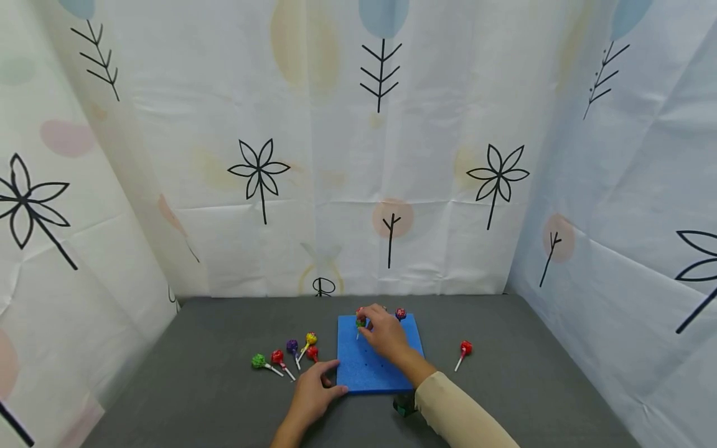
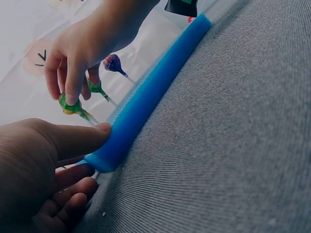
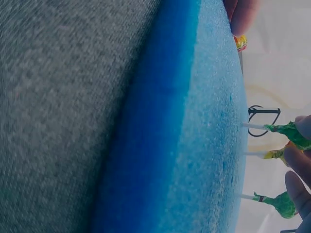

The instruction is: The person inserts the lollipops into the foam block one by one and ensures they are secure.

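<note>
A blue foam board lies on the grey table, with lollipops standing by their sticks along its far part. My right hand reaches over the board and pinches a green lollipop by its wrapped head, stick pointing down. In the right wrist view, its fingertips are at the green lollipop, with another green lollipop close by. A dark red and purple lollipop stands at the far right of the board. My left hand grips the board's near left corner between thumb and fingers.
Left of the board lie several loose lollipops: a green one, a red one, a purple one, a yellow one and another red. One red lollipop lies to the right. A patterned white curtain hangs behind the table.
</note>
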Tool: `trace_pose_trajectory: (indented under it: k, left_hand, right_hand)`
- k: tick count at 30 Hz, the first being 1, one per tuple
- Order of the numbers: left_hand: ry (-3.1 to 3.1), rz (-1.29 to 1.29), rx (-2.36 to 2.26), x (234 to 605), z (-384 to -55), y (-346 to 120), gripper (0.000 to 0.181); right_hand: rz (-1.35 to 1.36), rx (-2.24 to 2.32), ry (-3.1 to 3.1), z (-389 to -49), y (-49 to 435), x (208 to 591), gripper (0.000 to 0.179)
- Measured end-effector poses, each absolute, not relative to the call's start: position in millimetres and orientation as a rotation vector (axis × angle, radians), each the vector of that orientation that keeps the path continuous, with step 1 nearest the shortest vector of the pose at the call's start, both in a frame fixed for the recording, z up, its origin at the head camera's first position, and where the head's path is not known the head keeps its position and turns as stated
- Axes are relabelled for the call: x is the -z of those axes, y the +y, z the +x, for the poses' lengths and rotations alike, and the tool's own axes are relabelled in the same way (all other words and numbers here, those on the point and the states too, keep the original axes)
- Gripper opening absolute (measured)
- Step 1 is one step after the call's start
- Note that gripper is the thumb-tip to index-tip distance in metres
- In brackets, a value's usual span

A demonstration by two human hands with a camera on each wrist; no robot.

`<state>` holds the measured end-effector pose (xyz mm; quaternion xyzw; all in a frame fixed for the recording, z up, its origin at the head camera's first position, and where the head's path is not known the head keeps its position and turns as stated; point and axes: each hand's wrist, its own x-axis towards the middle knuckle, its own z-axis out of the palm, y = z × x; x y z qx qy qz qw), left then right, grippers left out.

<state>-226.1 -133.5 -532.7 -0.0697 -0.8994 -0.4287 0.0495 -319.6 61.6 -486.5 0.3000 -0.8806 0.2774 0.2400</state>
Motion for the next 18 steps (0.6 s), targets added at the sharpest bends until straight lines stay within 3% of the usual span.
trace_pose_trajectory:
  k: [18]
  left_hand:
    - [-2.748,-0.201,1.318,528.9,-223.6,-132.4,0.053]
  right_hand:
    - [0.847,-0.705,-2.382,-318.6,61.3,486.9,0.026]
